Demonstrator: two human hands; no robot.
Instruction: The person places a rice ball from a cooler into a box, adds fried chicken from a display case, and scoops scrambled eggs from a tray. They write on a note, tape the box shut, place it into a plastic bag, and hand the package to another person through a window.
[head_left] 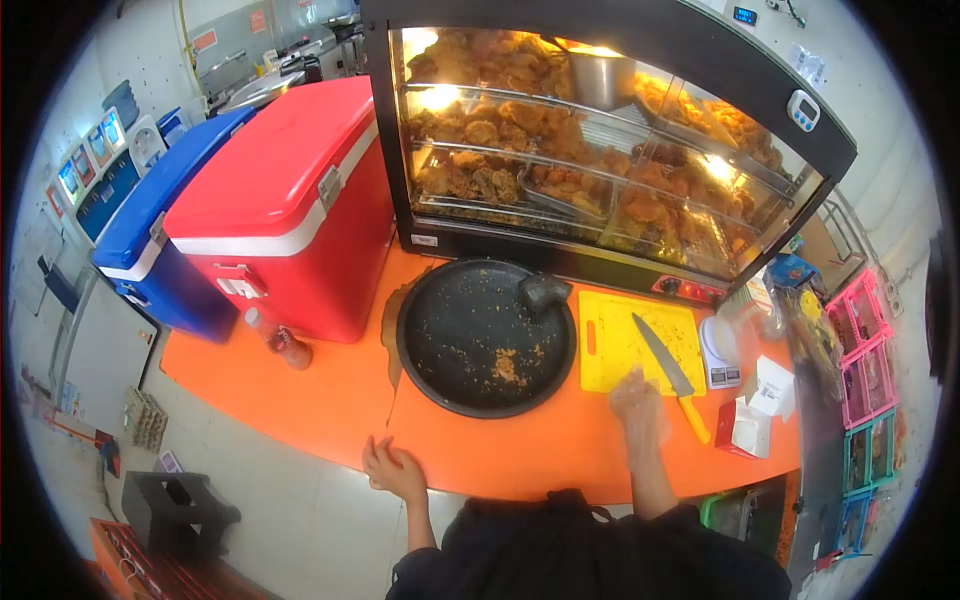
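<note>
Left hand [395,471], at 7 o'clock from the mortar [455,335]: bare, fingers loosely curved and parted, nothing gripped. Right hand [640,408], at 4: clear crinkled plastic covering, fingers over the near edge of the cutting board [620,330], grip impossible to tell. Mortar: round, shallow, black, stone-like, crumb-strewn; stubby pestle [545,291] by the rim towards 2. Board, at 3: rectangular yellow plastic. Aslant on it, knife [664,355]: long metal blade, yellow handle over the smooth orange tabletop [500,452]. Beyond, at 3: white scale [722,376]. Between 3 and 4: open card box [745,430]. At 9: slim bottle [287,346]. At 10: boxy red cooler [310,270]. At 1: glass-fronted cabinet [560,260], craggy fried pieces [480,175] inside.
</note>
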